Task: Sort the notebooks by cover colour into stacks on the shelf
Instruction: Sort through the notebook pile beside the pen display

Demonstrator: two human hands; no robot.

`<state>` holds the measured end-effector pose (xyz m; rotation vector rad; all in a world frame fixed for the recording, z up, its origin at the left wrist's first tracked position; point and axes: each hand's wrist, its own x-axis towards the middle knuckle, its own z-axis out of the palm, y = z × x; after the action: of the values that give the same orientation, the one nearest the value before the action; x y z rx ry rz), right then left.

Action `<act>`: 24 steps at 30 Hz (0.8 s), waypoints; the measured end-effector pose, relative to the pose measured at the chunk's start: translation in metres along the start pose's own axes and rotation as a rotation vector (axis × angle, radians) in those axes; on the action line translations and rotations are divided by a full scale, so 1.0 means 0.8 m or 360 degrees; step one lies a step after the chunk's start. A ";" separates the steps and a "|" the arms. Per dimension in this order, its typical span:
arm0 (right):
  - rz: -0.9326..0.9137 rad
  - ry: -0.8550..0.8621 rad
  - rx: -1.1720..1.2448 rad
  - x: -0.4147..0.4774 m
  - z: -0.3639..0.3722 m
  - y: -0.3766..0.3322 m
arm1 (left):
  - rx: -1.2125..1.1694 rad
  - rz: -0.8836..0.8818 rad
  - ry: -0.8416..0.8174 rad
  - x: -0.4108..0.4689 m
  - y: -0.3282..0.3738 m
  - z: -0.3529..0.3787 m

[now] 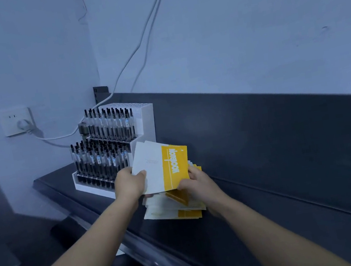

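A white and yellow notebook (161, 167) is held tilted up above a loose stack of several similar yellow and white notebooks (175, 208) that lies on the dark shelf (261, 199). My left hand (129, 182) grips the raised notebook's left edge, thumb on the white cover. My right hand (199, 185) pinches its lower right corner, fingers curled behind it. Part of the stack is hidden under the raised notebook and my right hand.
A white tiered pen display (112, 147) full of black pens stands just left of the notebooks. Behind it are a wall socket (17, 121) and white cables (139, 42). The shelf's dark back panel (284, 129) runs to the right.
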<state>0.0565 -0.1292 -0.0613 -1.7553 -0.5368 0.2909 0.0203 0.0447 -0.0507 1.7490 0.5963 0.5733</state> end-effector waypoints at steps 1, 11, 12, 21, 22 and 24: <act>0.0028 0.0048 0.0051 -0.002 -0.001 0.000 | -0.0073 -0.0012 -0.0002 -0.002 0.001 0.001; 0.0594 0.0504 0.0499 -0.039 -0.034 0.012 | -0.0324 0.0098 -0.0243 -0.054 0.021 0.042; 0.0575 0.0542 0.0516 -0.047 -0.040 0.014 | -0.0318 0.0142 -0.0273 -0.060 0.023 0.047; 0.0251 0.0975 0.0128 -0.140 -0.099 0.021 | -0.0192 0.0415 -0.0368 -0.140 0.030 0.111; 0.0235 0.1012 0.0086 -0.154 -0.109 0.022 | -0.0190 0.0439 -0.0379 -0.152 0.032 0.121; 0.0220 0.1058 0.0015 -0.183 -0.129 0.023 | -0.0151 0.0487 -0.0413 -0.178 0.038 0.141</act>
<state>-0.0175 -0.2934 -0.0659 -1.7539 0.0659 -0.1988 -0.0103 -0.1363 -0.0588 1.7996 0.1181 0.5618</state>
